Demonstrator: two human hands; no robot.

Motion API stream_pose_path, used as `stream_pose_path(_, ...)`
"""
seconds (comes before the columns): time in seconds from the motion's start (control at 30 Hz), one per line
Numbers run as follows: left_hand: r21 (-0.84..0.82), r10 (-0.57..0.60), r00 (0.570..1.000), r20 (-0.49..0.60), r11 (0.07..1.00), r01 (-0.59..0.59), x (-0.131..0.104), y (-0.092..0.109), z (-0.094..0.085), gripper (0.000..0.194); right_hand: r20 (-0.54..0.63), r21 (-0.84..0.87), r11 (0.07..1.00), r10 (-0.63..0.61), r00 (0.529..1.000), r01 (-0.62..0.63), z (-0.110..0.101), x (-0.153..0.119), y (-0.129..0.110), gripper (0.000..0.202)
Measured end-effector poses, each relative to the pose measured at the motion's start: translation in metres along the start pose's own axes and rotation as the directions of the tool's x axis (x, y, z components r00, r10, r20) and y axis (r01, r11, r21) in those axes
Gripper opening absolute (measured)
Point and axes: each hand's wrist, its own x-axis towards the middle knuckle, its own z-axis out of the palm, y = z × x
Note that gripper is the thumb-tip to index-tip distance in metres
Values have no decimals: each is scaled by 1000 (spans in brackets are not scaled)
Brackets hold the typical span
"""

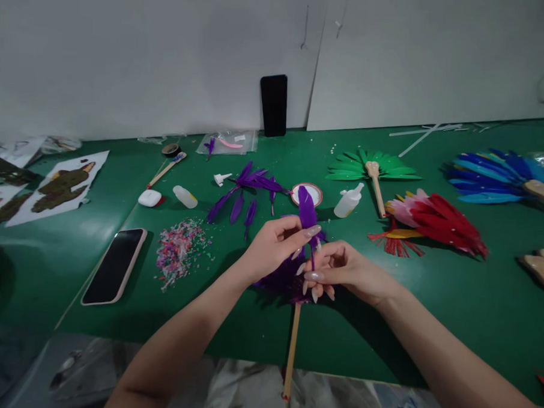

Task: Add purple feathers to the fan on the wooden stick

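Observation:
A purple feather (307, 207) stands upright between my two hands. My left hand (279, 243) pinches it partway up between thumb and fingers. Lower down, my right hand (341, 270) grips the quill between thumb and fingertips. Beneath both hands lies a purple feather fan (280, 279), partly hidden by them; its wooden handle (293, 343) points toward me past the table edge. Loose purple feathers (237, 206) are spread behind my left hand. A white dish with a red rim (315, 195) sits just behind the held feather.
Two glue bottles (348, 200) (185, 196), a pile of confetti (180, 248) and a phone (116, 266) lie around. Green (375, 172), red-pink (446, 223) and blue (494, 177) feather fans are at right. Another phone (273, 105) leans on the wall.

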Motion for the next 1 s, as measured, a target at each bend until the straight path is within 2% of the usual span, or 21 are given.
stream_pose_path(0.17, -1, 19, 996, -85, 1000, -19, 0, 0, 2, 31, -14, 10, 1000, 1, 1000, -1, -2, 0, -1, 14)
stream_pose_path(0.33, 59, 66, 986, -153, 997, -57, 0, -1, 5, 32, -84, 34, 999, -18, 996, 21, -5, 1, -3, 16)
stream_pose_path(0.5, -35, 28, 994, -105, 999, -32, 0, -2, 7, 29, -44, 44, 999, -9, 999, 11, -9, 1, -3, 17)
stream_pose_path(0.7, -19, -11, 996, -89, 1000, 9, 0, -5, 7, 28, 5, 48, 999, 9, 1000, -9, -11, 0, -1, 14)
stream_pose_path(1.0, -44, -27, 999, -32, 999, 26, -2, -3, 8, 27, -16, 15, 999, 48, 999, -48, -7, -3, -5, 13)
